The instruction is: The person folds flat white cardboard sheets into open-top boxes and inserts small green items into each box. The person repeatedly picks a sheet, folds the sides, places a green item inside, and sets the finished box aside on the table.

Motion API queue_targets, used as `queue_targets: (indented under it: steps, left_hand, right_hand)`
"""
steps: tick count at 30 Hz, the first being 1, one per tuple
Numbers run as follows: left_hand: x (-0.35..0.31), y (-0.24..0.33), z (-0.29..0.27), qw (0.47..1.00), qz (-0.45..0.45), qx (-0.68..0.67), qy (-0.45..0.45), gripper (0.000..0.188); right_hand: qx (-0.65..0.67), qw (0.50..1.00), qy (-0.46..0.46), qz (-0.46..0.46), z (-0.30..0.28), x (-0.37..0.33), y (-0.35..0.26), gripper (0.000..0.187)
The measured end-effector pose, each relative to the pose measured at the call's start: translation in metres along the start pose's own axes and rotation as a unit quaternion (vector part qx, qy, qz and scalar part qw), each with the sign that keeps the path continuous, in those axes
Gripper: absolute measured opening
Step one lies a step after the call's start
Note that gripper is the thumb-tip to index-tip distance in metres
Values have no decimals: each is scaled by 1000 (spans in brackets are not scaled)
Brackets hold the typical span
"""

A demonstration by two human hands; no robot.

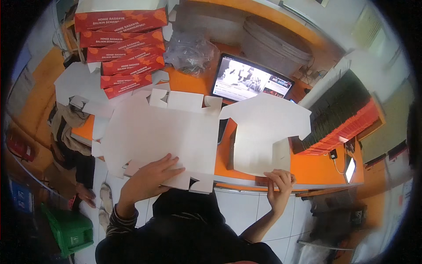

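A flat white cardboard box blank with cut flaps lies across the left of the table, over further blanks. My left hand rests on its near edge, fingers stretched out and lying flat. To the right stands a partly folded white cardboard box, its walls raised and its wide lid panel tilted back at the far side. My right hand is at the near wall of this box, with bent fingers closed on its edge.
Red folded cartons are piled at the far left beside a clear plastic bag. A tablet with a lit screen stands behind the box. Tightly packed dark-and-red cartons and a phone are at the right. Another person's dark-clothed leg shows at left.
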State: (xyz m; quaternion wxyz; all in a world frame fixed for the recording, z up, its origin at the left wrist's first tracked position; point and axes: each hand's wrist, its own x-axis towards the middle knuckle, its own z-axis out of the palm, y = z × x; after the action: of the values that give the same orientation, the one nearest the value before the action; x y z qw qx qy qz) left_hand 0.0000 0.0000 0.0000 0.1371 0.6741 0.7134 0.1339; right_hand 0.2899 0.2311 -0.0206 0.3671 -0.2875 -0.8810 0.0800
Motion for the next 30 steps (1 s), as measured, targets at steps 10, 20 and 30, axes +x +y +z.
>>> queue_targets:
  steps: [10,20,30]
  left_hand:
    - [-8,-10,7,997,17,-53,48,56]
    - [-9,-9,15,996,6,-59,64,54]
    - [-9,-9,15,995,3,-76,58,56]
  right_hand:
    - [-67,994,88,-12,0,-29,-34,27]
    - [-162,978,78,108,-55,-72,24,19]
    - [-241,962,52,118,-32,-36,60,34]
